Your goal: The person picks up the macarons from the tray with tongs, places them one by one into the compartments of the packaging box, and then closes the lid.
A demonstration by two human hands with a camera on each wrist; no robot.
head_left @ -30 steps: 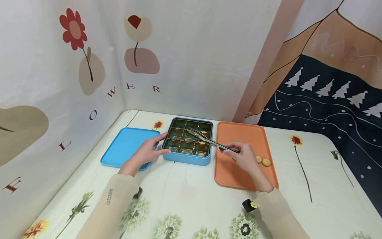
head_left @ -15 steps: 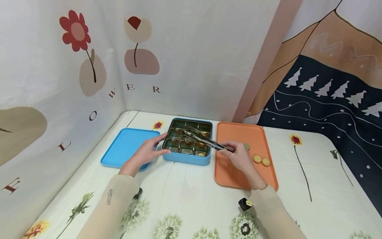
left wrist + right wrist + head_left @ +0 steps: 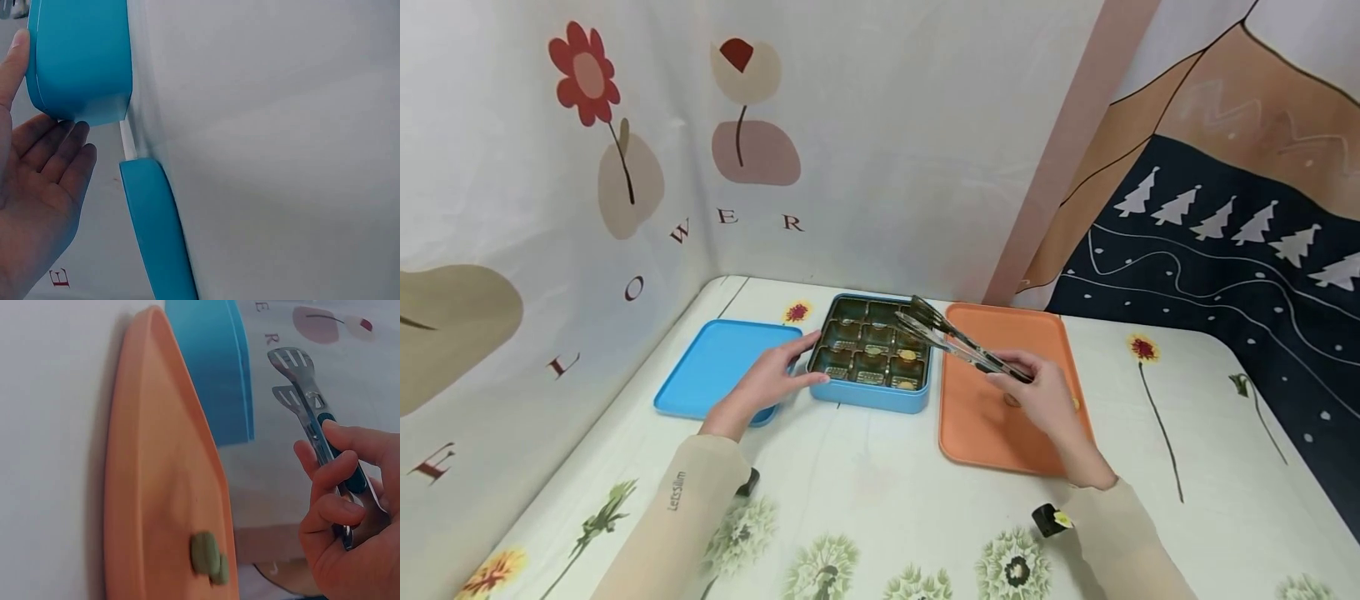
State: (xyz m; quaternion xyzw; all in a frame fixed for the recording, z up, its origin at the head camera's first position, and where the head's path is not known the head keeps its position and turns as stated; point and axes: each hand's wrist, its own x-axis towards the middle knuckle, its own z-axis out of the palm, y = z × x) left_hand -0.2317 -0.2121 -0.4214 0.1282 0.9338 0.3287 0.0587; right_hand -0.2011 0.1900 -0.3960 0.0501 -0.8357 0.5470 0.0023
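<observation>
A blue square box (image 3: 868, 400) holds a dark insert split into several compartments. Round yellow cookies (image 3: 907, 385) lie in its right column, and a greenish cookie (image 3: 872, 352) shows in the centre compartment. My left hand (image 3: 771, 379) rests on the box's left front corner, thumb at the front rim, fingers extended along the side. My right hand (image 3: 1037, 396) grips metal tongs (image 3: 992, 360) by their dark handles. The tongs' slotted ends stand apart, with nothing between them, over the box's right edge. In the right wrist view, greenish cookies (image 3: 205, 553) lie on the tray.
An orange tray (image 3: 970, 442) sits right of the box, its remaining cookies partly hidden behind my right hand. A blue lid (image 3: 722, 358) lies to the left, partly under my left hand. Printed cloth walls (image 3: 880, 167) stand close behind the box.
The tongs have risen from the box's centre and moved right, their ends spreading apart. The greenish cookie in the centre compartment has come into view. My left hand has stayed put.
</observation>
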